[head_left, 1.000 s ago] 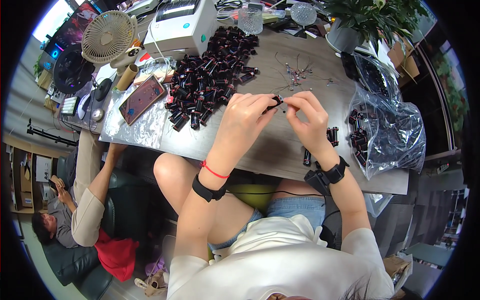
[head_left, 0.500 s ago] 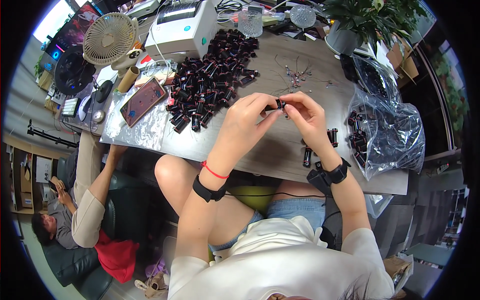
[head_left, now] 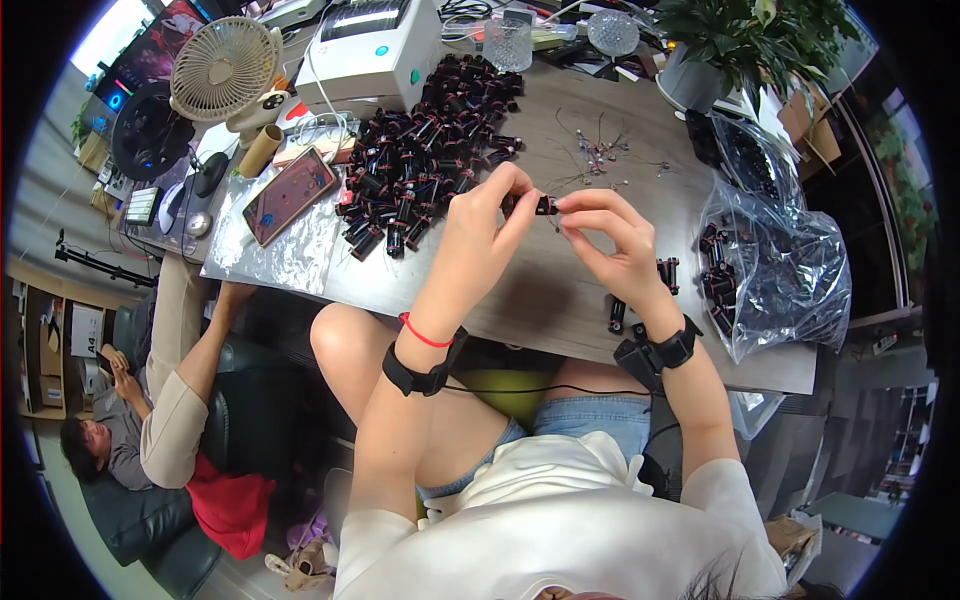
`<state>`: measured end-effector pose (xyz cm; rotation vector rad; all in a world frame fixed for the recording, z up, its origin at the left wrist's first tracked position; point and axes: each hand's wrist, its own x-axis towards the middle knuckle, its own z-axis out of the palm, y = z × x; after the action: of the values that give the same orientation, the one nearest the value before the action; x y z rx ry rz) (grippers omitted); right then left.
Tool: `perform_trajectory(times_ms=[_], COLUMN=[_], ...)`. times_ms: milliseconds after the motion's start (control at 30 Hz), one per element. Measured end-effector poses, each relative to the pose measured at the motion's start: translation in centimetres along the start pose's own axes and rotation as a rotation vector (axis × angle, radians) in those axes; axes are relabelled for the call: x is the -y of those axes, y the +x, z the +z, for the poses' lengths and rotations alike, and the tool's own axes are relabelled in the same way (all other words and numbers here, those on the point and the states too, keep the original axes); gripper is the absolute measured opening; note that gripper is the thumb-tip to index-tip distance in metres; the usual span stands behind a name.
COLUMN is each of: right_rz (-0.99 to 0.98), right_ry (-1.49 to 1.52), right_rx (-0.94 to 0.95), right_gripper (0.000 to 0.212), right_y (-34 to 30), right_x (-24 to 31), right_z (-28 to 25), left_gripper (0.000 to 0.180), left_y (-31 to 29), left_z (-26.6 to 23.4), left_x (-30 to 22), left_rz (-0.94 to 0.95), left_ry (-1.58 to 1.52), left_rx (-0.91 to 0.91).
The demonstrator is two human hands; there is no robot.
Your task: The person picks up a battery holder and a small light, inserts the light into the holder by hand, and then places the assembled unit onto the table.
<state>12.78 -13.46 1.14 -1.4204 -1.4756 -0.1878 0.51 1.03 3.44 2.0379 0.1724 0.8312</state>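
Note:
Above the middle of the desk, my left hand (head_left: 487, 225) pinches a small black cylindrical part (head_left: 545, 206) between thumb and fingers. My right hand (head_left: 618, 240) is at the part's right end, fingers curled and tips close together. A tiny thing with a thin wire hangs beside those fingertips, too small to name. Left of my hands lies a big pile of similar black cylinders (head_left: 405, 190) with reddish ends. Several loose ones (head_left: 617, 315) lie below my right hand, partly hidden by its wrist. Beyond my hands, small components with thin wires (head_left: 598, 155) are scattered.
A clear plastic bag (head_left: 785, 280) holding black cylinders lies at the right. A phone (head_left: 290, 197) rests on clear plastic (head_left: 270, 255) at the left. Behind are a white printer (head_left: 368, 60), a fan (head_left: 225, 70) and a potted plant (head_left: 690, 80). Another person (head_left: 125, 430) reclines at the left.
My left hand has turned slightly, so more of the black part shows between my hands. The right thumb has drawn back and down from the part.

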Motion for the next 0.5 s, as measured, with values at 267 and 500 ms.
perform_trajectory(times_ms=[267, 500], right_rz=[0.04, 0.045], right_ry=[0.022, 0.017], right_rx=[0.028, 0.012], right_gripper=[0.02, 0.017], right_y=[-0.18, -0.16], right_x=[0.03, -0.14], right_z=[0.26, 0.09], left_gripper=[0.011, 0.009], left_y=[0.01, -0.09], left_z=[-0.26, -0.03], left_x=[0.1, 0.49], left_rz=[-0.025, 0.012], left_ry=[-0.004, 0.027], left_rx=[0.028, 0.097])
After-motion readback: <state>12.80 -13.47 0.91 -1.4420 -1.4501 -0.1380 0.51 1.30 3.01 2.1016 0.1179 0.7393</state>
